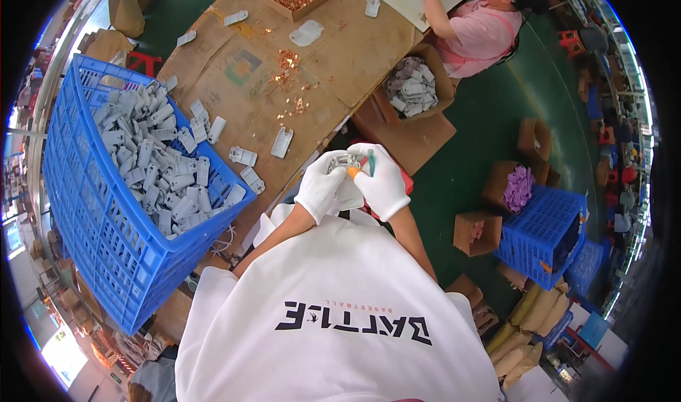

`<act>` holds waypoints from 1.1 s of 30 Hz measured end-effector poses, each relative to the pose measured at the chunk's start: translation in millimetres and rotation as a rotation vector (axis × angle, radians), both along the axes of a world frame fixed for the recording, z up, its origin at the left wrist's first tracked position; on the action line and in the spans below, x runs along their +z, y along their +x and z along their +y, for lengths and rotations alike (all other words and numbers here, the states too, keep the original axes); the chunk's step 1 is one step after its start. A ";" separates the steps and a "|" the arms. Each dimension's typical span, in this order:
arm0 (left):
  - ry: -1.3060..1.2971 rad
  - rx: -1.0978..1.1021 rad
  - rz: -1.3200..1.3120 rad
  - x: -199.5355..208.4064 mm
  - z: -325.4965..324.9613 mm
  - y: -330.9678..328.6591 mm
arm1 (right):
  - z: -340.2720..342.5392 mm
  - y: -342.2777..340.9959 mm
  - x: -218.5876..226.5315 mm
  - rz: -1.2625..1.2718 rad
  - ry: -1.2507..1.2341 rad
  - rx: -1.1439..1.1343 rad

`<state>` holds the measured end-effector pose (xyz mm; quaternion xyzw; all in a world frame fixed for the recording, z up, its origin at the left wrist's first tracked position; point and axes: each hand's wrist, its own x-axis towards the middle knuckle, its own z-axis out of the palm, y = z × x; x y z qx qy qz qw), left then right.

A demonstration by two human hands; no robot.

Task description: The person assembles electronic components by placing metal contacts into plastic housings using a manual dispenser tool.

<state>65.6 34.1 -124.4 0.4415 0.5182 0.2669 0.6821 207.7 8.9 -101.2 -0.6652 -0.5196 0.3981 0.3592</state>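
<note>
In front of my chest, my left hand (320, 187), in a white glove, is closed on a small white plastic housing (345, 162) with an open, frame-like inside. My right hand (384, 183), gloved too, meets it from the other side, with its fingers curled around a slim green stick-like tool (371, 162). Something orange (352, 171) covers the right thumb tip, close to the housing. The tool's working end is hidden by the fingers. A loose white housing (281, 142) lies on the cardboard-covered table (206, 69), beyond my left hand.
A blue crate (106, 210) heaped with white housings (159, 154) stands at the left. Small copper pieces (289, 62) are scattered on the table, with more in a cardboard tray (298, 12). Right of the table is a carton (443, 83) of white parts. A co-worker (472, 37) sits at the far right.
</note>
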 end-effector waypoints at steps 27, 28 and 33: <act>0.109 -0.472 0.121 104.3 -56.8 -27.5 | -81.5 1.2 86.6 0.574 0.743 0.804; 0.149 -0.488 0.130 106.1 -54.9 -26.9 | -79.7 -0.1 88.9 0.568 0.739 0.802; 0.033 -0.433 0.062 106.3 -56.4 -24.6 | -83.5 -5.0 94.0 0.647 0.793 0.698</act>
